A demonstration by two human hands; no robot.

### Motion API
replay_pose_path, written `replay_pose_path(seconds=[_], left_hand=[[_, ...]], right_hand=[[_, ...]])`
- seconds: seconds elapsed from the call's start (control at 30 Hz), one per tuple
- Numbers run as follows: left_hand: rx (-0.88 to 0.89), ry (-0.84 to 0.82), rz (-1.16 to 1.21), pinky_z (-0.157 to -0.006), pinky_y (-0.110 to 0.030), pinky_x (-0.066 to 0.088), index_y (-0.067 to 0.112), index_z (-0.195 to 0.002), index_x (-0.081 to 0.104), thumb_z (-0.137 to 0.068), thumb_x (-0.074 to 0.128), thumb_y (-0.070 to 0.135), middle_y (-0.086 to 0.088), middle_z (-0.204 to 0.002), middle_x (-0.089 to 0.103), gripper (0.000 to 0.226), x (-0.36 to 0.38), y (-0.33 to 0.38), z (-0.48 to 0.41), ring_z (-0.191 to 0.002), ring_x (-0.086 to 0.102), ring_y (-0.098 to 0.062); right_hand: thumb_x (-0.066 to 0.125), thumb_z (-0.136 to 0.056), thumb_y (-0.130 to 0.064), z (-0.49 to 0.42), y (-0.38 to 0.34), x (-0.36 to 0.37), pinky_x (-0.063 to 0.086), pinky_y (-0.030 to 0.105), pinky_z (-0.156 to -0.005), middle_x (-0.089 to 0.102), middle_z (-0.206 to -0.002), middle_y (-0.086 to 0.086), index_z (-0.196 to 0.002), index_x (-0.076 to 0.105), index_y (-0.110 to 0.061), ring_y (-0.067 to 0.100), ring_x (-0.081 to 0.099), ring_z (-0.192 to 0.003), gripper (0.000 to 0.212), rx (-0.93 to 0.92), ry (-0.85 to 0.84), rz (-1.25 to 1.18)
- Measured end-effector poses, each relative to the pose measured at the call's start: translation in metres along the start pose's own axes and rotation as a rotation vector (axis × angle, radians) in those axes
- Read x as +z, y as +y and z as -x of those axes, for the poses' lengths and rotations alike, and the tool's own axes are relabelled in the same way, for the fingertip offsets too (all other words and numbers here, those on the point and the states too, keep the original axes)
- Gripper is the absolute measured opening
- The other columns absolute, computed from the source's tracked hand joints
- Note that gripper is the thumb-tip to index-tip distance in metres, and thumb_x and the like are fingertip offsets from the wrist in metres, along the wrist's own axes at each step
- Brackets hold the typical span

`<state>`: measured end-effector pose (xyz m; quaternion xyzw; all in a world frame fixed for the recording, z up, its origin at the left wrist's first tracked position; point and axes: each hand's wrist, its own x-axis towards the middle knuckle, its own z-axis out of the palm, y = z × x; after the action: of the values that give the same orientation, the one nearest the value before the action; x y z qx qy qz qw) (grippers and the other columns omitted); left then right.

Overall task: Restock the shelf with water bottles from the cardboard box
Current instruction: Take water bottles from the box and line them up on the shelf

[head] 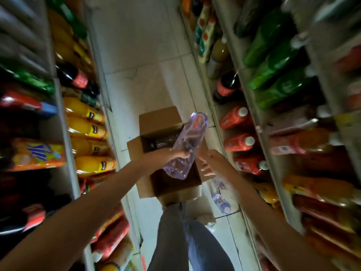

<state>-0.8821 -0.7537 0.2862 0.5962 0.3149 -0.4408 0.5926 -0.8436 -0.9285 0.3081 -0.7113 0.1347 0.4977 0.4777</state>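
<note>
Now the left hand (172, 155) grips a clear, purple-tinted plastic water bottle (188, 139) above the brown cardboard box (156, 122); the right hand (212, 163), fingers spread beside that grip, should steady it.

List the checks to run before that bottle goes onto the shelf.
1. Left hand grips the water bottle firmly: ok, fingers curl round it.
2. Right hand free to help: ok, open beside the bottle, holding nothing.
3. Bottle clear of the cardboard box: ok, held above the open top.
4. Cap tight: cannot tell, too blurred.
5. Free slot on the shelf: cannot tell; two placed bottles show low on the right.
</note>
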Motion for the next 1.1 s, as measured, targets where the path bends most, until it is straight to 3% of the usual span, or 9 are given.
replay_pose_path(seconds=[0.13, 0.23, 0.33, 0.4, 0.47, 0.63, 0.77, 0.97, 1.1], left_hand=[[0.342, -0.257, -0.131, -0.094, -0.025, 0.048, 0.021, -0.115, 0.059, -0.085, 0.063, 0.023, 0.002, -0.112, 0.07, 0.031, 0.017, 0.086, 0.107, -0.106, 0.064, -0.015], [0.533, -0.345, -0.32, -0.103, -0.029, 0.043, 0.01, -0.133, 0.046, -0.091, 0.058, 0.014, -0.007, -0.133, 0.056, 0.044, 0.038, 0.142, 0.176, -0.121, 0.055, -0.019], [0.642, -0.47, -0.682, -0.094, -0.012, 0.041, 0.007, -0.126, 0.049, -0.095, 0.046, -0.002, 0.002, -0.127, 0.056, 0.033, 0.065, 0.198, 0.248, -0.112, 0.055, 0.003], [0.684, -0.52, -0.955, -0.097, -0.015, 0.042, 0.019, -0.119, 0.054, -0.094, 0.056, 0.018, 0.012, -0.12, 0.059, 0.025, 0.08, 0.232, 0.29, -0.111, 0.054, 0.009], [0.778, -0.441, -1.088, -0.105, -0.037, 0.042, 0.02, -0.123, 0.056, -0.081, 0.067, 0.045, 0.008, -0.118, 0.062, 0.05, 0.094, 0.261, 0.329, -0.112, 0.057, -0.004], [1.212, -0.316, -0.829, -0.097, -0.034, 0.047, 0.03, -0.109, 0.062, -0.077, 0.07, 0.028, 0.003, -0.11, 0.068, 0.034, 0.148, 0.318, 0.415, -0.104, 0.062, -0.01], [1.47, -0.307, -0.715, -0.092, -0.024, 0.046, 0.023, -0.102, 0.062, -0.094, 0.053, 0.013, 0.006, -0.094, 0.069, 0.015, 0.218, 0.339, 0.461, -0.092, 0.064, -0.004], [1.781, -0.391, -0.599, -0.087, -0.024, 0.05, 0.025, -0.098, 0.061, -0.09, 0.054, 0.02, 0.005, -0.098, 0.067, 0.011, 0.308, 0.347, 0.5, -0.092, 0.065, -0.009], [1.99, -0.376, -0.525, -0.083, -0.015, 0.046, 0.033, -0.094, 0.057, -0.089, 0.057, 0.02, 0.013, -0.098, 0.064, 0.014, 0.366, 0.344, 0.523, -0.092, 0.061, 0.0]], right_hand=[[0.046, -0.092, -0.045, 0.09, -0.076, -0.023, 0.054, 0.031, -0.079, 0.069, -0.101, 0.005, -0.121, 0.057, -0.011, 0.015, 0.067, -0.085, 0.046, -0.243, -0.111, -0.25], [0.058, -0.084, -0.047, 0.163, -0.124, -0.041, 0.056, 0.031, -0.073, 0.067, -0.111, 0.013, -0.123, 0.057, -0.006, 0.024, 0.067, -0.094, 0.057, -0.44, -0.01, -0.346], [0.062, -0.088, -0.032, 0.233, -0.145, -0.061, 0.053, 0.044, -0.082, 0.07, -0.105, 0.015, -0.111, 0.065, -0.008, 0.03, 0.067, -0.096, 0.034, -0.652, 0.158, -0.336], [0.064, -0.086, -0.037, 0.28, -0.15, -0.072, 0.051, 0.05, -0.085, 0.07, -0.106, 0.014, -0.109, 0.066, -0.01, 0.032, 0.067, -0.099, 0.036, -0.777, 0.267, -0.238], [0.07, -0.078, -0.042, 0.328, -0.158, -0.084, 0.05, 0.043, -0.089, 0.07, -0.11, 0.007, -0.115, 0.063, -0.013, 0.024, 0.066, -0.105, 0.048, -0.897, 0.382, -0.126], [0.071, -0.077, -0.028, 0.45, -0.168, -0.114, 0.051, 0.034, -0.093, 0.071, -0.111, -0.004, -0.113, 0.067, -0.016, 0.014, 0.065, -0.107, 0.039, -1.099, 0.564, -0.047], [0.066, -0.073, -0.028, 0.535, -0.16, -0.133, 0.053, 0.022, -0.073, 0.075, -0.092, -0.006, -0.091, 0.076, -0.024, 0.008, 0.07, -0.088, 0.021, -1.216, 0.739, -0.135], [0.07, -0.07, -0.033, 0.619, -0.121, -0.146, 0.054, 0.028, -0.076, 0.075, -0.094, -0.005, -0.09, 0.074, -0.027, 0.014, 0.071, -0.091, 0.021, -1.212, 1.057, -0.146], [0.068, -0.066, -0.03, 0.664, -0.088, -0.147, 0.05, 0.011, -0.061, 0.075, -0.083, -0.009, -0.083, 0.074, -0.025, 0.002, 0.07, -0.079, 0.019, -1.249, 1.246, -0.159]])
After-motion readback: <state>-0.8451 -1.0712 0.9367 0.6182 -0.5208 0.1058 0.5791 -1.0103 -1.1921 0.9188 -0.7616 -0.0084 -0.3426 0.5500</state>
